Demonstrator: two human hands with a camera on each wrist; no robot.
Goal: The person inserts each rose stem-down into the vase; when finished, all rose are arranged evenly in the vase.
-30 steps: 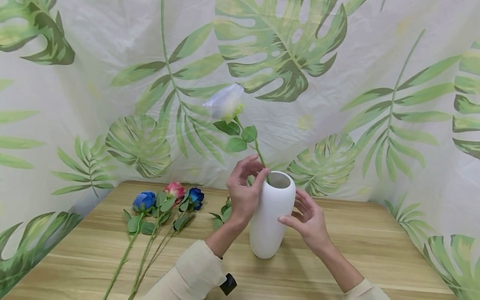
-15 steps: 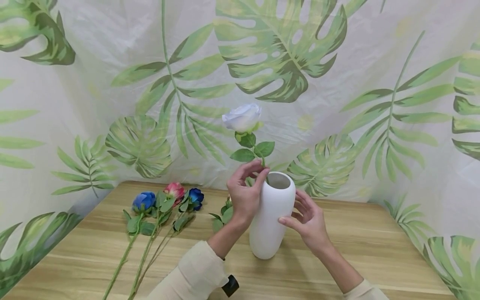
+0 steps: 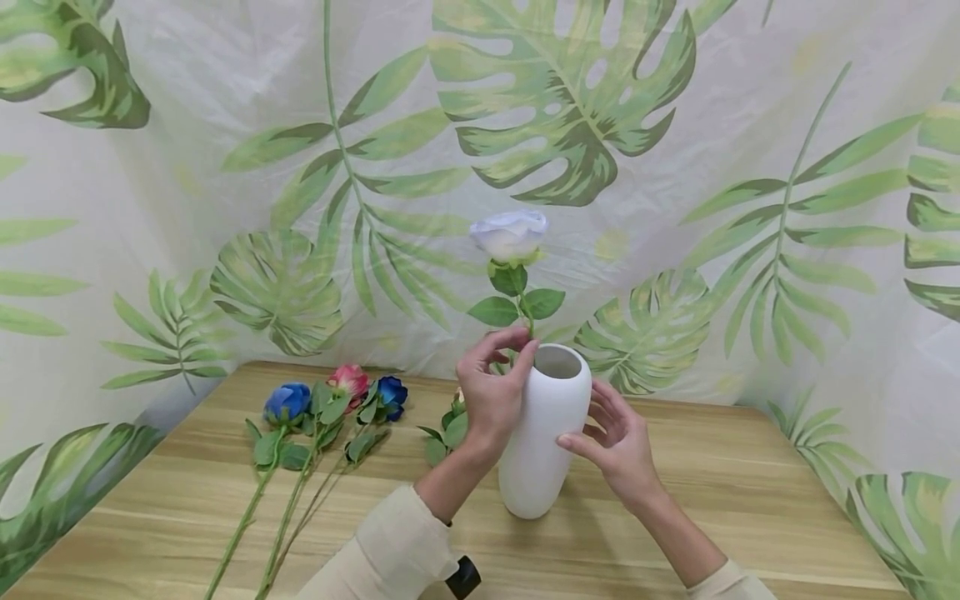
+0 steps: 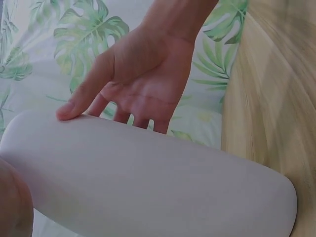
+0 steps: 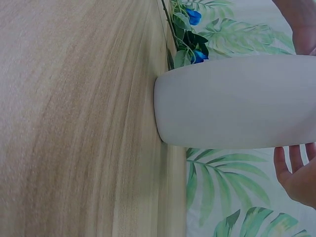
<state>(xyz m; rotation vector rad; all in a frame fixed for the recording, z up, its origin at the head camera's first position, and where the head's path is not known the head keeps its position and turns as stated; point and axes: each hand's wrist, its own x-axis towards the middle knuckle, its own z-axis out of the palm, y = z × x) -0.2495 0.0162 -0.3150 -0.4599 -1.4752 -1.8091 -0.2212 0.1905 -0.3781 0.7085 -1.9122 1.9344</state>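
A white rose (image 3: 512, 237) with green leaves stands nearly upright above the mouth of a tall white vase (image 3: 546, 433). At the vase's left rim, my left hand (image 3: 491, 387) pinches the rose's stem between thumb and fingers. The stem's lower part is hidden behind that hand and the vase. My right hand (image 3: 622, 450) holds the vase's right side, thumb on the front and fingers reaching behind. In the left wrist view, the right thumb and fingertips touch the vase (image 4: 148, 177). The right wrist view has the vase's base (image 5: 165, 108) standing on the wooden table.
A blue rose (image 3: 288, 403), a pink rose (image 3: 349, 382) and a dark blue rose (image 3: 392, 395) lie on the table (image 3: 712, 483) at left. Another leafy flower (image 3: 453, 429) lies partly hidden behind the left arm. Leaf-patterned cloth (image 3: 375, 125) hangs behind the table.
The white rose has come lower and moved right, turning from leaning left to nearly upright. My left hand stays at the rim, and the right hand and vase have hardly moved.
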